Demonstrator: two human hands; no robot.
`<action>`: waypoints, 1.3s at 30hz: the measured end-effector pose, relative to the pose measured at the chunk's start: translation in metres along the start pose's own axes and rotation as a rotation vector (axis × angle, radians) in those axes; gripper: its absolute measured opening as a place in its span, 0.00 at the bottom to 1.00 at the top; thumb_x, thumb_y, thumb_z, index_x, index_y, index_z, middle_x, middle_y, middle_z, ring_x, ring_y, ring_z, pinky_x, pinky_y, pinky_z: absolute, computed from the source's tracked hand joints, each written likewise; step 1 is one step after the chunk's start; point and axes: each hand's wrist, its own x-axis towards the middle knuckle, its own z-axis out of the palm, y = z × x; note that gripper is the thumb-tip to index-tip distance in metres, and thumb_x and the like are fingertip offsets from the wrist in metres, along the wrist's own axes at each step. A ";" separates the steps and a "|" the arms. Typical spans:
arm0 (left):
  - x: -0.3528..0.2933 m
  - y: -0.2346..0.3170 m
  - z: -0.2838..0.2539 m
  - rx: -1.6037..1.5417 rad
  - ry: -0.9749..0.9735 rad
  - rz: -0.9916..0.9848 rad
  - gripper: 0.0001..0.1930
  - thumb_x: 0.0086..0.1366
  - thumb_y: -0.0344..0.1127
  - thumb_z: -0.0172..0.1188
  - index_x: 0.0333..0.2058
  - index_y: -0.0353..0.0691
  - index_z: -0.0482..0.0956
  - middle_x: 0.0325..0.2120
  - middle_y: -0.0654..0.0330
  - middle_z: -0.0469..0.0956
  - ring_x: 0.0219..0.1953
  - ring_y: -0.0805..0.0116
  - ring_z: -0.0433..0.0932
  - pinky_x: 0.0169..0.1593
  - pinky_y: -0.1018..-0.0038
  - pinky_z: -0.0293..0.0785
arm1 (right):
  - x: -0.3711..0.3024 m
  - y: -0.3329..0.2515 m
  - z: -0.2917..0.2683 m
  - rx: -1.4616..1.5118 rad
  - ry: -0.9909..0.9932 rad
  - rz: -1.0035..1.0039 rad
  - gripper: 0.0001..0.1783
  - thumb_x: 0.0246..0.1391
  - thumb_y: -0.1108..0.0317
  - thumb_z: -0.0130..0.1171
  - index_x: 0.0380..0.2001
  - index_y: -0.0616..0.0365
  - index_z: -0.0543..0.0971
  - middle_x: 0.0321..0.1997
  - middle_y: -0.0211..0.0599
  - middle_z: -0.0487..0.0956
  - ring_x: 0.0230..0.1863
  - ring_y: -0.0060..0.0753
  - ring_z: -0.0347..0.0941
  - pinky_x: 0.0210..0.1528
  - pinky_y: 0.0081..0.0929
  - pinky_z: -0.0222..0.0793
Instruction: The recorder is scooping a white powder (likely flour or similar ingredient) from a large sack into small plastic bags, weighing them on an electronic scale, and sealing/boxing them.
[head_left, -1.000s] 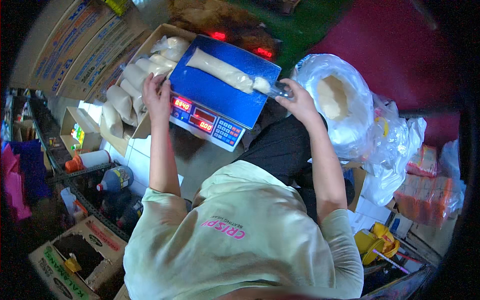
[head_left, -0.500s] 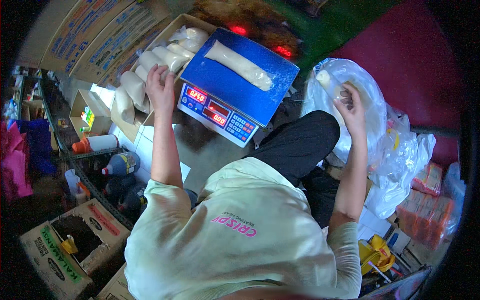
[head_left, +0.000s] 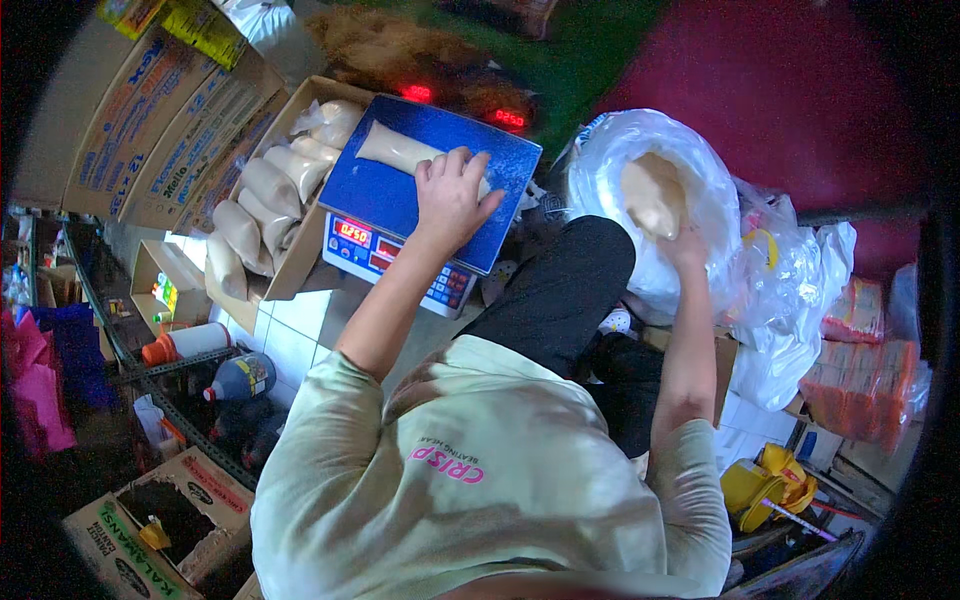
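A long clear bag of cream powder (head_left: 393,147) lies across the blue platform of a digital scale (head_left: 350,192). My left hand (head_left: 452,192) rests over the bag's right part, fingers spread and touching it, thumb apart. On the right, a large plastic-lined sack (head_left: 610,150) stands open with cream powder (head_left: 650,180) inside. My right hand (head_left: 686,250) reaches over the sack's near rim, its fingers hidden at the powder. Just beside them is a pale rounded lump (head_left: 655,220); whether it is powder or a scoop I cannot make out.
Left of the scale, a cardboard box (head_left: 300,255) holds several filled bags (head_left: 268,185). Large cartons (head_left: 150,130) stand behind it. Bottles (head_left: 240,377) and a rack are further left. Clear plastic bags (head_left: 785,290) and orange packs (head_left: 858,385) lie at the right.
My left hand has moved from the filled bags in the box onto the bag on the scale. My right hand has gone down into the sack's mouth, which now shows wider. The view has shifted.
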 end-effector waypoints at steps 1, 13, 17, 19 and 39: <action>0.004 0.002 0.003 0.059 -0.080 -0.004 0.18 0.51 0.45 0.64 0.40 0.47 0.76 0.41 0.58 0.73 0.44 0.59 0.71 0.46 0.60 0.62 | -0.004 -0.003 0.001 -0.023 0.022 -0.005 0.44 0.43 0.48 0.63 0.62 0.52 0.60 0.62 0.49 0.64 0.61 0.49 0.62 0.60 0.52 0.56; 0.050 -0.042 -0.035 -0.145 -0.113 -0.071 0.08 0.62 0.35 0.55 0.35 0.39 0.79 0.30 0.50 0.80 0.34 0.53 0.79 0.38 0.64 0.74 | -0.106 0.064 0.015 0.338 0.534 -0.101 0.37 0.47 0.49 0.60 0.60 0.49 0.65 0.65 0.42 0.62 0.66 0.45 0.55 0.64 0.60 0.40; 0.092 -0.046 -0.090 -0.572 -0.054 -0.283 0.09 0.60 0.33 0.56 0.34 0.34 0.80 0.25 0.58 0.80 0.26 0.72 0.77 0.32 0.73 0.73 | -0.141 0.098 0.023 0.462 0.660 -0.089 0.33 0.50 0.52 0.59 0.58 0.53 0.67 0.61 0.46 0.66 0.63 0.48 0.60 0.64 0.49 0.45; 0.109 -0.040 -0.105 -0.542 -0.125 -0.219 0.09 0.61 0.33 0.56 0.35 0.33 0.80 0.27 0.60 0.80 0.27 0.75 0.76 0.32 0.75 0.72 | -0.154 0.109 0.028 0.528 0.685 -0.077 0.33 0.50 0.54 0.59 0.58 0.55 0.67 0.60 0.48 0.67 0.61 0.49 0.61 0.63 0.47 0.48; 0.117 0.283 -0.086 -0.959 -0.753 0.352 0.07 0.62 0.30 0.56 0.35 0.33 0.79 0.22 0.68 0.73 0.23 0.82 0.66 0.27 0.84 0.62 | -0.216 0.023 -0.101 0.798 1.087 -0.384 0.31 0.41 0.53 0.65 0.48 0.56 0.74 0.49 0.41 0.72 0.53 0.44 0.65 0.59 0.46 0.51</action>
